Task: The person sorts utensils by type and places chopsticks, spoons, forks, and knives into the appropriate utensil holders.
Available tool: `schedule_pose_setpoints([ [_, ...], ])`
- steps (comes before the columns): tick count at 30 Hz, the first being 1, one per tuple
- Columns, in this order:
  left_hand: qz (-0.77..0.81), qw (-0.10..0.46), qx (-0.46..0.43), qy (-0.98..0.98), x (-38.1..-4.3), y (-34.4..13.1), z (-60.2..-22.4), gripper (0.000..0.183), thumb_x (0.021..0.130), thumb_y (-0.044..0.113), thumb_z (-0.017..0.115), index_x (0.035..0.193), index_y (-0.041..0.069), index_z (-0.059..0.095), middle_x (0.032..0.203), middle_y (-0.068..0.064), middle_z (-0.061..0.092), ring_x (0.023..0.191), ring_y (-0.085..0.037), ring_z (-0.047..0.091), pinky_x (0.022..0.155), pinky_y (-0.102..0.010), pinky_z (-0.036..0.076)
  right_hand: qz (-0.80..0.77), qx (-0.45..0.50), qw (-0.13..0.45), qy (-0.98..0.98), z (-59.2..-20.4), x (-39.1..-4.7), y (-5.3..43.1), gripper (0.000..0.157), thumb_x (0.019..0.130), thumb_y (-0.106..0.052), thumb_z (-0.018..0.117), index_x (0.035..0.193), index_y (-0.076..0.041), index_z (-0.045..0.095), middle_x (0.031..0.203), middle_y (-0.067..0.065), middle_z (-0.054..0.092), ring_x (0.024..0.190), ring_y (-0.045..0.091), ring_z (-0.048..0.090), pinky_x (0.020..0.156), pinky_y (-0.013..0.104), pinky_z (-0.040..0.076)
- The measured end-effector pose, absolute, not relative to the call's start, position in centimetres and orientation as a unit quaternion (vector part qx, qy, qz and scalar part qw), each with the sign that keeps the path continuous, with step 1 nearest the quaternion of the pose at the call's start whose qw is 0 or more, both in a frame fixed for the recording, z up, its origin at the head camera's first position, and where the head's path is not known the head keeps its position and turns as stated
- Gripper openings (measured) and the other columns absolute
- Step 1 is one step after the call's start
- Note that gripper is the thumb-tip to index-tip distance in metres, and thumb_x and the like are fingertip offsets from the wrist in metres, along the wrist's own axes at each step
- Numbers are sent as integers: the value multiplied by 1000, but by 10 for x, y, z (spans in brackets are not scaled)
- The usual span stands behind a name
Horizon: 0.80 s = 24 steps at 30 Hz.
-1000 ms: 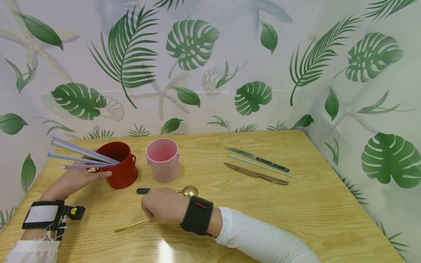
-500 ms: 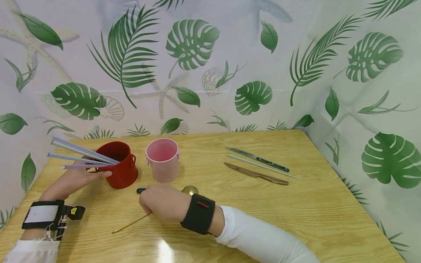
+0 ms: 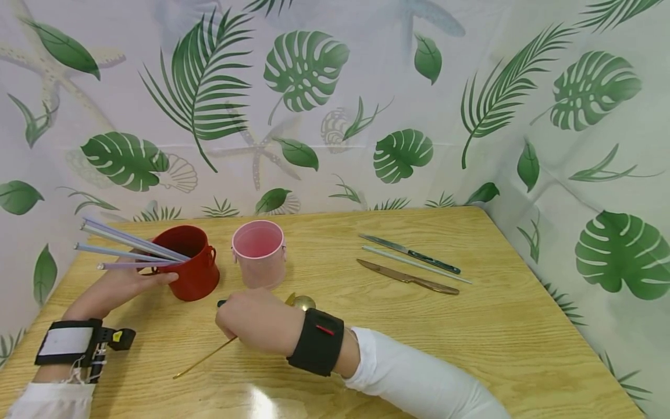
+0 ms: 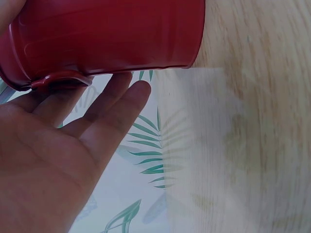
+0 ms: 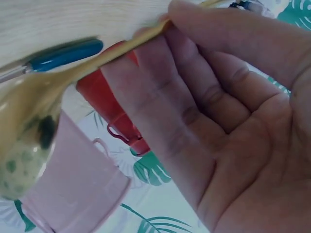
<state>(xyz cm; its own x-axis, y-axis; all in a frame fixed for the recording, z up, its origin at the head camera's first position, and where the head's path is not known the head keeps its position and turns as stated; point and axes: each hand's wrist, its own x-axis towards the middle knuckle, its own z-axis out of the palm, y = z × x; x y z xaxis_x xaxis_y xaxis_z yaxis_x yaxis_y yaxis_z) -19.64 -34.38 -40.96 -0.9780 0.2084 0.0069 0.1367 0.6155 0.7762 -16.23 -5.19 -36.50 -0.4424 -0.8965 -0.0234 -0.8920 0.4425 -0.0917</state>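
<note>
My left hand (image 3: 128, 279) holds a red bucket (image 3: 196, 276) from the side, thumb on the near wall and fingers on the far side by the ear-like handle. Several slim pastel sticks (image 3: 120, 237) lean out of this bucket to the left. My right hand (image 3: 256, 320) pinches a gold spoon (image 5: 36, 107) between thumb and fingers, lifted off the table. Its handle (image 3: 204, 359) points to the lower left. Beneath that hand lies another spoon (image 3: 303, 302) with a gold bowl and a dark blue handle, mostly hidden in the head view.
A pink bucket (image 3: 263, 265) stands between the red bucket and the right hand's side. Farther right on the wooden table (image 3: 471, 349) lie a green-handled knife (image 3: 410, 254), a pale stick (image 3: 416, 265) and a bronze-coloured knife (image 3: 408, 277). Leaf-printed cloth (image 3: 335, 105) hangs behind.
My right hand has shifted slightly left and up with the gold spoon, whose handle now slants more steeply and whose bowl edge shows past the wrist. The left hand and red bucket have stayed still.
</note>
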Motion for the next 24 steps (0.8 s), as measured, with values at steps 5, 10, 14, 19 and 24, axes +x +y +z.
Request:
schedule_pose_setpoints([
  [5, 428, 39, 91, 898, -196, -344, -409, 72, 93, 34, 66, 147, 0, 32, 143, -26, 44, 126, -42, 41, 100, -72, 36, -39, -530, 51, 845, -355, -161, -55, 22, 83, 1, 70, 77, -19, 66, 69, -9, 54, 66, 7, 47, 50, 18, 33],
  [10, 432, 38, 87, 897, -197, -344, -409, 71, 92, 35, 67, 145, 1, 35, 143, -25, 45, 125, -40, 42, 100, -71, 36, -73, -538, 20, 839, -336, -164, -56, 14, 87, -4, 69, 82, -17, 69, 73, -8, 59, 70, 6, 51, 57, 17, 41],
  [14, 429, 42, 90, 898, -197, -344, -411, 70, 93, 36, 65, 146, 1, 34, 143, -25, 46, 125, -39, 42, 100, -70, 38, -129, -539, -7, 832, -318, -171, -57, 10, 88, -6, 69, 85, -15, 71, 78, -6, 62, 74, 6, 53, 65, 16, 46],
  [19, 429, 43, 97, 897, -197, -346, -413, 69, 94, 35, 65, 146, 1, 34, 142, -24, 47, 124, -39, 43, 99, -69, 40, -218, -536, -12, 815, -299, -179, -58, 5, 87, -8, 72, 89, -12, 70, 85, -4, 66, 77, 7, 55, 70, 14, 49],
  [24, 420, 33, 103, 901, -198, -347, -413, 58, 95, 31, 64, 141, 5, 40, 130, -10, 54, 113, -17, 52, 94, -43, 50, -296, -540, -35, 787, -283, -185, -59, 7, 86, -6, 73, 92, -9, 70, 88, -2, 68, 80, 6, 58, 74, 12, 50],
])
